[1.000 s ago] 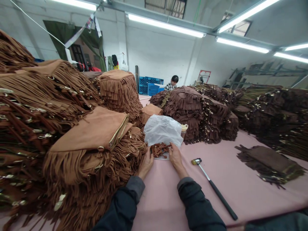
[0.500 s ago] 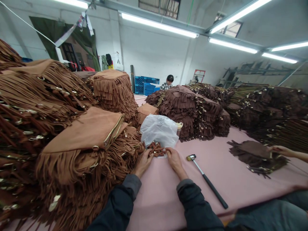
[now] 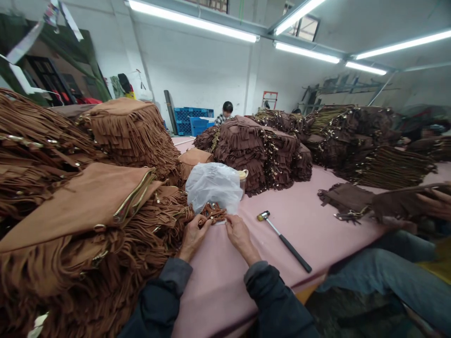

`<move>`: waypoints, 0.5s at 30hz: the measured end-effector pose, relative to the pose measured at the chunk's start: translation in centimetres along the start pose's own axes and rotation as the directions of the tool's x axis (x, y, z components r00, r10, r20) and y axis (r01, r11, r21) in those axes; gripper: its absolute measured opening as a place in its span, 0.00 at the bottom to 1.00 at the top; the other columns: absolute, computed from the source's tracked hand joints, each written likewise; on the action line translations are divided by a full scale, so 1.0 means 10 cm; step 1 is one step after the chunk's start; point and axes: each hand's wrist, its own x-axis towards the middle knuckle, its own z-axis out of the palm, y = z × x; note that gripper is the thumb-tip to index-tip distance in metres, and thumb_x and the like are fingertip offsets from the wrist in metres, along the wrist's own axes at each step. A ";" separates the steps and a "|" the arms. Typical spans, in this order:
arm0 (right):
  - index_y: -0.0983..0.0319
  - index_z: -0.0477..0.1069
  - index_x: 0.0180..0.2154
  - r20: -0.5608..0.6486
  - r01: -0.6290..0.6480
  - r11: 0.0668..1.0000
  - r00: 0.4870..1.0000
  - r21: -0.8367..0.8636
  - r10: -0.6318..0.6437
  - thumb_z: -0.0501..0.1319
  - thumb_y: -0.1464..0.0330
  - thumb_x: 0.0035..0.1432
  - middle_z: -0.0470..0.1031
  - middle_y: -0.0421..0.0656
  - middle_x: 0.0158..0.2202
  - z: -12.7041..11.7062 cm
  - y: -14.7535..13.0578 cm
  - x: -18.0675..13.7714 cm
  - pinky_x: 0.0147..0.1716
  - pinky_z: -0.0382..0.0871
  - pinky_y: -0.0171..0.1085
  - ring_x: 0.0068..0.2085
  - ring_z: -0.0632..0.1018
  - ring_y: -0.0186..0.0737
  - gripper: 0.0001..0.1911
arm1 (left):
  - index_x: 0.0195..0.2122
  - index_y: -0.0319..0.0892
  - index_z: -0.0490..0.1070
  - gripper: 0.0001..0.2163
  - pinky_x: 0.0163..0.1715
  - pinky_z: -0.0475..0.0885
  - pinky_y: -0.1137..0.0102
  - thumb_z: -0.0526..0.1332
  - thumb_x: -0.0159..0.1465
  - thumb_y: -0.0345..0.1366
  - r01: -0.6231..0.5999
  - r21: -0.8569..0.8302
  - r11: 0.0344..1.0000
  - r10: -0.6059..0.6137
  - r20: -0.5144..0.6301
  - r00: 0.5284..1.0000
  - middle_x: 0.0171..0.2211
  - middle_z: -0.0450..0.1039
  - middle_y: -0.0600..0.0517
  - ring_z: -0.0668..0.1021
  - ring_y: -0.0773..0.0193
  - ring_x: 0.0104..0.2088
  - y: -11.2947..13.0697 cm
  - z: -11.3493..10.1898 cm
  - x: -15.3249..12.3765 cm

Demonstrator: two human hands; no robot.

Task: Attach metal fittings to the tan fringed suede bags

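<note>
- Since the earlier frames the head view has swung left to right: the hammer and bag now sit further left in the picture, and a co-worker's hand and dark brown fringed piece have come in at the right edge.
- Head view: left hand rests at the mouth of the white plastic bag, fingers pinched on one of the small brown leather pieces spilling from it.
- Right hand lies just beside the left, fingertips closed on the bag's edge and the same cluster of pieces; exactly what they grip cannot be told.
- Bag and pieces lie on the pink table, near its left side, against the stack of tan fringed bags.
- Hammer lies flat to the right of the hands, head toward the bag, untouched.
- Dark brown fringed stacks stand behind the bag.
- Co-worker's hand holds a dark fringed piece at the table's right edge.
- Another person sits at the far end.
</note>
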 end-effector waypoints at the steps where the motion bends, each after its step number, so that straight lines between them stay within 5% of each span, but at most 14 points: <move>1: 0.57 0.73 0.51 0.006 -0.011 1.000 1.000 0.013 0.011 0.55 0.72 0.62 0.76 0.45 0.45 0.00 0.01 0.00 0.51 0.66 0.39 0.48 0.74 0.44 0.18 | 0.33 0.42 0.71 0.12 0.37 0.68 0.72 0.61 0.63 0.46 0.006 -0.059 0.998 -0.007 -0.012 1.000 0.30 0.75 0.54 0.76 0.64 0.33 0.02 -0.01 -0.01; 8: 0.56 0.74 0.51 0.155 0.121 0.965 0.975 0.231 -0.159 0.57 0.67 0.63 0.78 0.42 0.46 0.15 -0.19 -0.10 0.45 0.68 0.36 0.45 0.76 0.42 0.15 | 0.35 0.39 0.74 0.14 0.33 0.71 0.72 0.64 0.61 0.46 0.142 -0.359 0.922 -0.063 0.223 0.973 0.29 0.75 0.52 0.75 0.65 0.30 0.14 -0.07 -0.05; 15: 0.56 0.74 0.45 0.207 0.045 0.989 0.975 0.144 -0.075 0.51 0.65 0.66 0.77 0.39 0.31 0.19 -0.27 -0.21 0.33 0.64 0.34 0.32 0.76 0.40 0.14 | 0.43 0.37 0.72 0.17 0.33 0.71 0.71 0.63 0.62 0.46 0.225 -0.561 0.797 -0.134 0.198 0.971 0.27 0.75 0.52 0.76 0.67 0.28 0.10 -0.12 -0.02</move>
